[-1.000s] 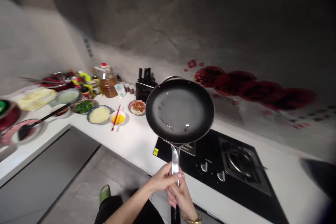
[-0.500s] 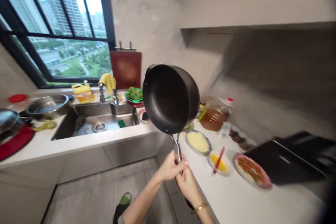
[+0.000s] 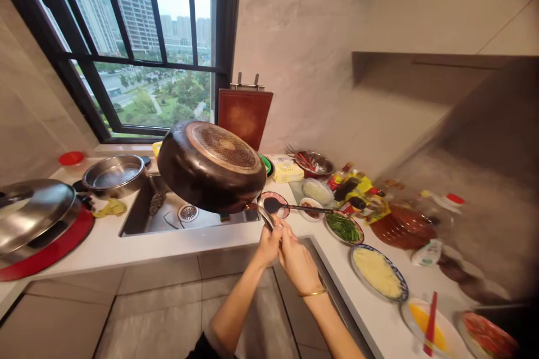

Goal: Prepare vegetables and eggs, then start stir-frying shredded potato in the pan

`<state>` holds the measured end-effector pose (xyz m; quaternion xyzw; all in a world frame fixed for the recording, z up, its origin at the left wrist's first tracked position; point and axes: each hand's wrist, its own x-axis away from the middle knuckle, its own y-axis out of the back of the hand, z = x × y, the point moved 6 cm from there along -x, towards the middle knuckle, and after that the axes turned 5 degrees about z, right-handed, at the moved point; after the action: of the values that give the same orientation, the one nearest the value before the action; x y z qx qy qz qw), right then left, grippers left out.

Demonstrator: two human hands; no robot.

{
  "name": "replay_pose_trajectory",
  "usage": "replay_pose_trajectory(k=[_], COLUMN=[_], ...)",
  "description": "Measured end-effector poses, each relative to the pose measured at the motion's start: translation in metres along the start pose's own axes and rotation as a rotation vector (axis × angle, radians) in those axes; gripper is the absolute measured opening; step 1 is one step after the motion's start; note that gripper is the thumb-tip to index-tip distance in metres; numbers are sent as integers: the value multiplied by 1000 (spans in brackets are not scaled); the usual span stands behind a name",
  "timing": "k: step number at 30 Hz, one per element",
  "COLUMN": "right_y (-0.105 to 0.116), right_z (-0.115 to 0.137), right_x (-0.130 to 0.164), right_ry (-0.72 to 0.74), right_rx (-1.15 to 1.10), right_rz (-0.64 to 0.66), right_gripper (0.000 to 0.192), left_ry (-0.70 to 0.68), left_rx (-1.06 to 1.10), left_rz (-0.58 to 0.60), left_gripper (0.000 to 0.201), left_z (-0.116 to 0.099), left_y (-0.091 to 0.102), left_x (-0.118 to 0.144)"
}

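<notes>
Both hands are being kept clamped around the metal handle of the frying pan (image 3: 213, 165): the left hand (image 3: 269, 242) is wrapped on the handle nearer the pan, and the right hand (image 3: 295, 258) is closed around it just behind, the two hands touching. The pan is being held in the air, tipped over so that its scorched, ringed underside is being shown to the camera and its open side is being turned down toward the sink (image 3: 168, 216). It is hanging above the basin's right half, clear of the countertop (image 3: 126, 244).

Judged from how things lie, the carrying to the sink is done and the emptying is under way; whether anything is being poured out cannot be told, since the inside is hidden. Washing or rinsing is apparently left.

Nearby, a steel bowl (image 3: 113, 173) is sitting left of the sink, a ladle (image 3: 295, 207) is lying across a small dish, and plates of greens (image 3: 344, 227) and of pale food (image 3: 378, 272) are set along the counter to the right.
</notes>
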<state>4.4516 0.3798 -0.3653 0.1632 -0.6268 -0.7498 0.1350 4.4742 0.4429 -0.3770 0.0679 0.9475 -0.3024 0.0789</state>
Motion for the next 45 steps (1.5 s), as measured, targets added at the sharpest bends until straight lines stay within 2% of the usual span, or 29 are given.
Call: replay_pose_trajectory(k=[3, 7, 9, 12, 14, 16, 19, 21, 24, 28, 30, 33, 35, 37, 41, 45], right_y=[-4, -5, -2, -2, -8, -15, -24, -30, -36, -32, -25, -15, -13, -13, -16, -18], right_z=[1, -9, -20, -45, -61, -73, -94, -112, -145, -196, -222, -253, -269, -281, -301, -316], right_x=[-5, 5, 21, 63, 106, 158, 245, 308, 407, 537, 592, 648, 669, 680, 681, 677], right_ry=[-2, -26, -70, -269, -459, -615, -746, -808, -878, -981, -1024, -1047, -1037, -1017, -967, -950], right_rx=[-77, -321, -543, -978, -1305, -1604, -1876, -1954, -1996, -1980, -1952, -1979, -2020, -2050, -2053, -2029], right_rz=[-18, -128, -169, -163, -134, -167, -413, -626, -918, -1193, -1262, -1197, -1129, -1099, -1126, -1200], right_gripper=[54, 57, 52, 40, 46, 61, 72, 70, 54, 48, 47, 44, 43, 41, 36, 34], left_ry=[-13, 64, 128, 246, 357, 492, 715, 853, 1026, 1132, 1156, 1149, 1126, 1108, 1125, 1147], left_rx=[-41, -154, -203, -156, -67, -5, 16, 28, 39, 37, 38, 35, 4, -52, -125, -108], left_rz=[21, 81, 134, 354, 530, 658, 786, 865, 972, 1082, 1090, 1043, 1015, 994, 946, 941], left_gripper=[44, 42, 38, 35, 39, 39, 37, 36, 36, 32, 30, 27, 23, 20, 19, 18], left_z=[-5, 2, 11, 35, 59, 87, 136, 171, 224, 290, 317, 347, 362, 373, 389, 401], left_y=[4, -4, -16, -53, -89, -128, -190, -235, -309, -409, -453, -501, -520, -530, -535, -539], left_x=[-3, -1, 5, 20, 40, 68, 126, 172, 248, 347, 385, 421, 432, 435, 427, 419])
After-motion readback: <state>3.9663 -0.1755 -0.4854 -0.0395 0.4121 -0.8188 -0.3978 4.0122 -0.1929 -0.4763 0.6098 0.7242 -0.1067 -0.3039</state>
